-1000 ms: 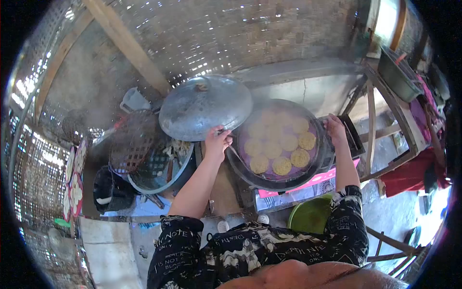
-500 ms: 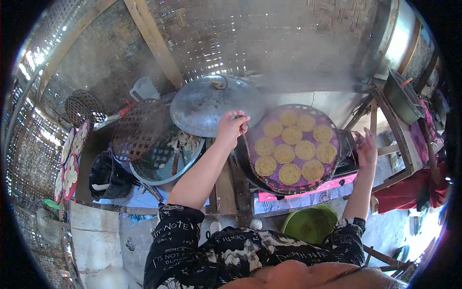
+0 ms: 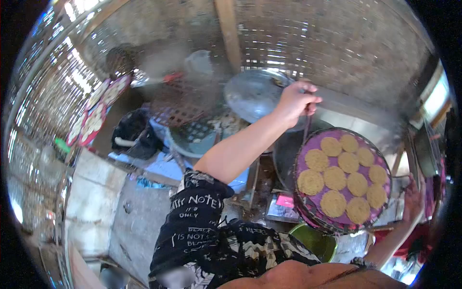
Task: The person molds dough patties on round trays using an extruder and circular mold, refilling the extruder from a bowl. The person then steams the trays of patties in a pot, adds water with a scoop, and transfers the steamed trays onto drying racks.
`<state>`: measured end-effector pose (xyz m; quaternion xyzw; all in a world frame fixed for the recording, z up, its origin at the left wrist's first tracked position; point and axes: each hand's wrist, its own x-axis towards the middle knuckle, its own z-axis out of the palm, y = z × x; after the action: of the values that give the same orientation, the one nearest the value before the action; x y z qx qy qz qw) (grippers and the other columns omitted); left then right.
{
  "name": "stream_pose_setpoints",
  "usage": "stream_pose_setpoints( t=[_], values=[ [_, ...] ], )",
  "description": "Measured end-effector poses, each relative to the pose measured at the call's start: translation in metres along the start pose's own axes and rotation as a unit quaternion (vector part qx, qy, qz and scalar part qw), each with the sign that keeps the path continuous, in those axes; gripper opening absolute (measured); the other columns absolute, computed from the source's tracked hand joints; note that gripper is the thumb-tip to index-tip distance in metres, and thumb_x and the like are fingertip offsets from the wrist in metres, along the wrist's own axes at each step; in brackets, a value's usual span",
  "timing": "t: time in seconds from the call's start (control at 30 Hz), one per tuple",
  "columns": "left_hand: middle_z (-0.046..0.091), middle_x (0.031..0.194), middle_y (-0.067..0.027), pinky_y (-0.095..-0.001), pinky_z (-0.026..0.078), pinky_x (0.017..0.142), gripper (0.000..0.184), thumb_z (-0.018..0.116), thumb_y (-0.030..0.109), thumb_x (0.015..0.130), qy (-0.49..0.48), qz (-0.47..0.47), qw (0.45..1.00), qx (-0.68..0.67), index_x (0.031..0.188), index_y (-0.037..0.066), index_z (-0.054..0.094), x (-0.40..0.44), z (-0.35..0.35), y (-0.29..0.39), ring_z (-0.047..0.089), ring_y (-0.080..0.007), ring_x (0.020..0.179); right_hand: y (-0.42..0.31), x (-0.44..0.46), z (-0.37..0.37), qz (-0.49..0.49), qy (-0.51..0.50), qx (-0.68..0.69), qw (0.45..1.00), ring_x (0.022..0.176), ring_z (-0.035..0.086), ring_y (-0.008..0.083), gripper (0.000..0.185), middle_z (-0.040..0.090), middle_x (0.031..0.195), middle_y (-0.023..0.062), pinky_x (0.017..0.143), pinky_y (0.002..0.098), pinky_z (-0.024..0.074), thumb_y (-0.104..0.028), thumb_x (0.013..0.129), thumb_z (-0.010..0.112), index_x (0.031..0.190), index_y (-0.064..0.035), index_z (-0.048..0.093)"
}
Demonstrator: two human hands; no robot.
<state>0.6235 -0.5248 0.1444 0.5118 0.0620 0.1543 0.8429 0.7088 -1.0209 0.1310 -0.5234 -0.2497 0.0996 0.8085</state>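
My left hand (image 3: 301,103) is closed around a thin cord (image 3: 306,129) that runs down to the rim of a round woven tray (image 3: 299,204). A purple cloth (image 3: 323,179) lines the tray, and several round, yellowish, noodle-like cakes (image 3: 335,177) lie on it. The tray hangs slightly tilted, over the right side of a dark pan (image 3: 284,164). Beyond the tray's right edge is my right hand (image 3: 413,198), blurred, so its grip and anything in it are unclear. Behind my left forearm rests a large domed metal lid (image 3: 250,96).
A basin (image 3: 192,149) with a woven rack (image 3: 175,103) over it stands left of my arm, beside a black bucket (image 3: 130,137). Red trays (image 3: 94,123) with pale rounds lean at the far left. A green tub (image 3: 315,243) stands on the floor below.
The tray of cakes has come off its place over the pan, moving right and toward me with both hands. The view has turned left, and more of the pan's dark inside shows.
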Motion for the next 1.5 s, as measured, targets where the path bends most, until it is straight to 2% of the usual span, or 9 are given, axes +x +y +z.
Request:
stream_pose_setpoints(
  t=[0.33, 0.5, 0.67, 1.03, 1.27, 1.37, 1.4, 1.43, 1.5],
  values=[
    [0.061, 0.076, -0.0196, -0.0283, 0.045, 0.046, 0.035, 0.06, -0.008, 0.069, 0.017, 0.183, 0.983, 0.013, 0.098, 0.004, 0.043, -0.11, -0.054, 0.198, 0.054, -0.0163, 0.052, -0.102, -0.003, 0.153, -0.031, -0.202, -0.025, 0.978, 0.122, 0.031, 0.0283, 0.061, 0.012, 0.137, 0.0283, 0.101, 0.032, 0.0264, -0.021, 0.084, 0.048, 0.134, -0.0009, 0.019],
    [0.061, 0.078, -0.0204, -0.027, 0.044, 0.049, 0.043, 0.061, -0.009, 0.066, 0.088, 0.282, 0.949, 0.11, 0.103, 0.001, 0.042, -0.163, -0.166, 0.298, 0.055, -0.0197, 0.056, -0.034, 0.064, 0.294, -0.028, -0.344, 0.059, 0.937, 0.111, 0.043, 0.0235, 0.052, 0.031, 0.13, 0.0255, 0.095, 0.0308, 0.0326, -0.021, 0.086, 0.045, 0.132, -0.0027, 0.027],
    [0.059, 0.069, -0.0149, -0.0269, 0.044, 0.046, 0.039, 0.055, -0.011, 0.068, 0.231, 0.315, 0.905, 0.169, 0.105, 0.001, 0.046, -0.235, -0.276, 0.375, 0.053, -0.0168, 0.051, 0.06, 0.104, 0.44, 0.03, -0.255, 0.161, 0.953, 0.095, 0.052, 0.0247, 0.043, 0.051, 0.109, 0.0226, 0.083, 0.0312, 0.0403, -0.022, 0.086, 0.044, 0.126, -0.0041, 0.038],
    [0.059, 0.074, -0.0111, -0.0231, 0.043, 0.045, 0.034, 0.052, -0.008, 0.072, 0.405, 0.336, 0.811, 0.254, 0.104, 0.002, 0.048, -0.357, -0.479, 0.443, 0.053, -0.0129, 0.053, 0.238, 0.111, 0.731, 0.225, -0.202, 0.199, 0.932, 0.07, 0.054, 0.0217, 0.036, 0.054, 0.089, 0.0175, 0.057, 0.0264, 0.0445, -0.027, 0.08, 0.056, 0.111, -0.0086, 0.047],
    [0.058, 0.075, -0.0114, -0.0229, 0.044, 0.043, 0.038, 0.058, -0.006, 0.072, 0.471, 0.316, 0.792, 0.226, 0.108, 0.0, 0.045, -0.393, -0.555, 0.428, 0.054, -0.0135, 0.055, 0.287, 0.114, 0.794, 0.242, -0.214, 0.152, 0.934, 0.069, 0.053, 0.0155, 0.032, 0.057, 0.081, 0.0078, 0.057, 0.0249, 0.0419, -0.023, 0.078, 0.058, 0.106, -0.0099, 0.051],
    [0.057, 0.068, -0.0023, -0.0189, 0.039, 0.042, 0.024, 0.061, 0.004, 0.073, 0.439, 0.325, 0.806, 0.228, 0.097, 0.004, 0.055, -0.415, -0.543, 0.423, 0.05, -0.0069, 0.052, 0.295, 0.109, 0.784, 0.175, -0.289, 0.007, 0.941, 0.069, 0.053, 0.0122, 0.03, 0.058, 0.08, 0.0034, 0.058, 0.025, 0.041, -0.025, 0.077, 0.06, 0.101, -0.0087, 0.055],
    [0.059, 0.071, -0.0032, -0.0189, 0.039, 0.044, 0.023, 0.06, 0.009, 0.075, 0.543, 0.293, 0.726, 0.302, 0.098, 0.004, 0.057, -0.413, -0.602, 0.423, 0.05, -0.0054, 0.054, 0.292, 0.103, 0.779, 0.167, -0.318, -0.038, 0.933, 0.071, 0.053, 0.012, 0.032, 0.059, 0.083, 0.0035, 0.061, 0.0247, 0.0413, -0.027, 0.076, 0.061, 0.101, -0.0077, 0.057],
    [0.059, 0.073, -0.0026, -0.0198, 0.039, 0.046, 0.025, 0.059, 0.018, 0.077, 0.501, 0.29, 0.748, 0.324, 0.097, 0.003, 0.058, -0.425, -0.604, 0.42, 0.049, -0.0063, 0.054, 0.288, 0.091, 0.772, 0.161, -0.343, -0.081, 0.922, 0.074, 0.054, 0.0118, 0.033, 0.059, 0.086, 0.0035, 0.064, 0.0244, 0.0415, -0.028, 0.076, 0.062, 0.101, -0.0066, 0.059],
    [0.058, 0.083, -0.0027, -0.0247, 0.041, 0.054, 0.034, 0.062, 0.015, 0.072, 0.535, 0.228, 0.731, 0.358, 0.105, 0.005, 0.057, -0.44, -0.641, 0.419, 0.052, -0.0109, 0.073, 0.286, 0.066, 0.759, 0.151, -0.323, -0.194, 0.914, 0.083, 0.055, 0.0149, 0.037, 0.06, 0.095, 0.0046, 0.07, 0.0259, 0.0427, -0.028, 0.076, 0.062, 0.105, -0.0055, 0.059]
  ],
)
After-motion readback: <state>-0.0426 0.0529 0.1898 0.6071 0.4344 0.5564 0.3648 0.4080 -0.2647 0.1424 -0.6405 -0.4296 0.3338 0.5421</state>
